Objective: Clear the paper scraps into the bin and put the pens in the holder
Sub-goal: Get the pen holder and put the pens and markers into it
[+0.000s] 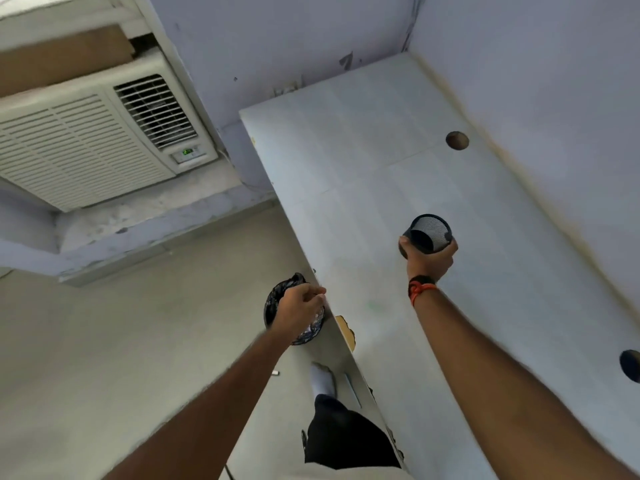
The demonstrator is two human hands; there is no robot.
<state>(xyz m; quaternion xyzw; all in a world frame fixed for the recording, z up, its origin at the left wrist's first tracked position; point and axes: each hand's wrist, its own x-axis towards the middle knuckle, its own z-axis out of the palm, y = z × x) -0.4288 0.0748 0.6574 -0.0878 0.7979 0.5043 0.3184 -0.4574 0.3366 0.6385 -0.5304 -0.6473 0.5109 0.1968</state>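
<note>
**A:** Where is the holder seen, and by what is it held?

**B:** The black mesh holder [431,233] is seen just right of the frame's centre, over the white surface [363,150], with its open mouth turned toward the camera. It is clasped round its lower wall by the right grip [429,259], thumb on one side and fingers on the other. Whether its base touches the surface cannot be told. An orange thread and a dark band [420,287] are worn at that wrist.

**A:** And the bin?

**B:** The bin [277,296], lined in black, is found at lower centre, on the floor [121,341] just beside the surface's left edge. Something pale is glimpsed inside it. The left grip [299,310] is held above its mouth, fingers curled, close against the edge of the surface. Whether anything is pinched there cannot be told, as the fingertips are blurred.

**A:** What else is shown?

**B:** An air conditioner [86,147] is seen at upper left, and a round cable hole [457,140] at the surface's upper right.
</note>
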